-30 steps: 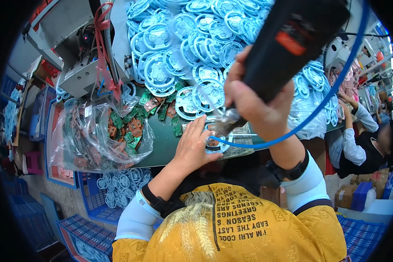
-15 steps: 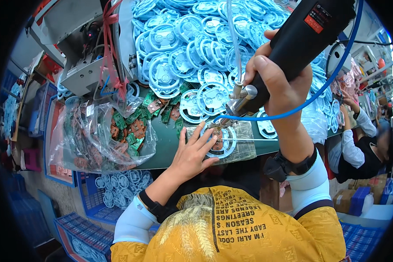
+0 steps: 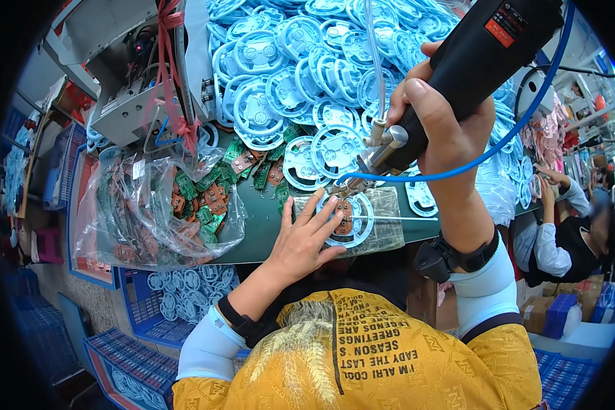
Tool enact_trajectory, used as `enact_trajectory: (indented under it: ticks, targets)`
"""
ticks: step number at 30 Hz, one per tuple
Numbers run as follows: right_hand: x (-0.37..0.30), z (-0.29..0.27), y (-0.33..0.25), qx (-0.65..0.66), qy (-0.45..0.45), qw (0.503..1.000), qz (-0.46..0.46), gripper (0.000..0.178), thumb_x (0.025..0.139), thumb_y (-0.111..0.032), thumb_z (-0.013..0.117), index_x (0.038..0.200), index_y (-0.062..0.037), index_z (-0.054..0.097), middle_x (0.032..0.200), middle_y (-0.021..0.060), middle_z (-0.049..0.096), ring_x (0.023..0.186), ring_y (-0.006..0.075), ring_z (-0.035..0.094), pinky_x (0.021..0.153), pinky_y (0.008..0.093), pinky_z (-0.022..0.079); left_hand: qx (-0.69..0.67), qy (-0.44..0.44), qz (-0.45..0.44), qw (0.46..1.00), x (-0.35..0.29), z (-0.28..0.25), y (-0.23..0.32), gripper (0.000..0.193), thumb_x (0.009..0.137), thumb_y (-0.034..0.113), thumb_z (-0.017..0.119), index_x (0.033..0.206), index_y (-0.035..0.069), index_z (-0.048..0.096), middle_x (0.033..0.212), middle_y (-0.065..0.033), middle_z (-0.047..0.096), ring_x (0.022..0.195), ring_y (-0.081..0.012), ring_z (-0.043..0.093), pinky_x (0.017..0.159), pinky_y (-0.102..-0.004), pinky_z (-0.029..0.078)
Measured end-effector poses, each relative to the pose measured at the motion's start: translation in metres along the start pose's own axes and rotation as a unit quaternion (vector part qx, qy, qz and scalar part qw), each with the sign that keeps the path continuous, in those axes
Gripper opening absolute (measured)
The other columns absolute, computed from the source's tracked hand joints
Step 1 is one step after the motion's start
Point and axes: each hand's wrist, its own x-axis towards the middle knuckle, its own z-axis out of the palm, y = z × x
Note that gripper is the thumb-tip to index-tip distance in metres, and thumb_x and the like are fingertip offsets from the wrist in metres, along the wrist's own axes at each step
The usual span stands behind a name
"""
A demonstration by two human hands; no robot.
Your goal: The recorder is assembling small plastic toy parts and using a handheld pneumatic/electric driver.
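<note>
My right hand (image 3: 451,126) is wrapped round a black electric screwdriver (image 3: 478,61), which slants down to the left. A blue air hose (image 3: 471,167) and a clear tube run to its metal nose. The tip meets a brown circuit board (image 3: 344,220) lying inside a light-blue plastic ring part (image 3: 367,217). My left hand (image 3: 301,239) lies flat with fingers spread, its fingertips at the left side of the ring and board. Under the ring is a taped, greyish-green pad (image 3: 388,225). The very tip of the screwdriver is partly hidden by my fingers.
Many light-blue ring parts (image 3: 280,89) are heaped at the back. A clear bag (image 3: 130,219) of green and brown boards lies left, beside loose boards (image 3: 215,179). A grey metal machine (image 3: 130,102) stands back left. A blue crate (image 3: 150,307) sits below. Another person (image 3: 560,232) is at right.
The screwdriver and my right hand have shifted very slightly to the right. My left hand stays spread by the ring, nearly still.
</note>
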Motion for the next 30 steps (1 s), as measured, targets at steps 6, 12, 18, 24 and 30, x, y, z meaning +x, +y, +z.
enact_trajectory:
  ticks: [6,12,18,24,30]
  targets:
    - [0.002,0.001,-0.001,-0.005,-0.006,1.000,-0.003,0.037,0.087,-0.003,0.062,0.121,0.0044,0.048,0.078,0.0110,0.059,0.064,0.0185,0.063,0.063,0.0315,0.052,0.002,-0.003,0.000,1.000,0.000,-0.001,0.001,0.070,0.076,0.036,0.081,0.138,0.015,0.054,0.152,-0.0085,0.044,0.144,-0.0341,0.033,0.111,-0.0672,0.020]
    - [0.005,0.003,0.003,-0.004,0.002,1.000,0.009,0.038,0.086,-0.004,0.062,0.120,0.0046,0.048,0.078,0.0109,0.059,0.064,0.0184,0.063,0.063,0.0320,0.052,0.012,-0.008,-0.001,1.000,0.001,-0.001,0.001,0.071,0.076,0.038,0.081,0.137,0.015,0.055,0.153,-0.0081,0.043,0.144,-0.0330,0.033,0.110,-0.0674,0.020]
    - [-0.001,0.004,0.005,0.027,0.013,1.000,0.011,0.035,0.085,-0.002,0.060,0.117,0.0029,0.048,0.078,0.0108,0.057,0.063,0.0194,0.061,0.062,0.0333,0.051,0.015,0.001,-0.002,1.000,0.001,0.000,0.001,0.070,0.076,0.040,0.081,0.137,0.015,0.056,0.150,-0.0075,0.046,0.142,-0.0328,0.036,0.110,-0.0675,0.021]
    - [-0.015,0.005,0.005,0.025,0.029,0.999,0.001,0.037,0.084,0.001,0.059,0.120,0.0036,0.048,0.080,0.0101,0.058,0.064,0.0183,0.060,0.064,0.0331,0.051,0.017,0.012,0.007,1.000,0.003,0.001,0.002,0.069,0.076,0.040,0.080,0.135,0.014,0.056,0.146,-0.0075,0.050,0.138,-0.0343,0.040,0.109,-0.0671,0.022]
    - [-0.002,-0.015,-0.020,0.027,0.015,0.998,-0.050,0.043,0.086,-0.005,0.059,0.125,0.0077,0.046,0.078,0.0098,0.057,0.063,0.0179,0.060,0.058,0.0319,0.051,0.054,0.026,-0.009,0.998,0.005,0.003,0.010,0.066,0.077,0.042,0.078,0.133,0.012,0.058,0.145,-0.0073,0.050,0.141,-0.0331,0.037,0.109,-0.0662,0.022]
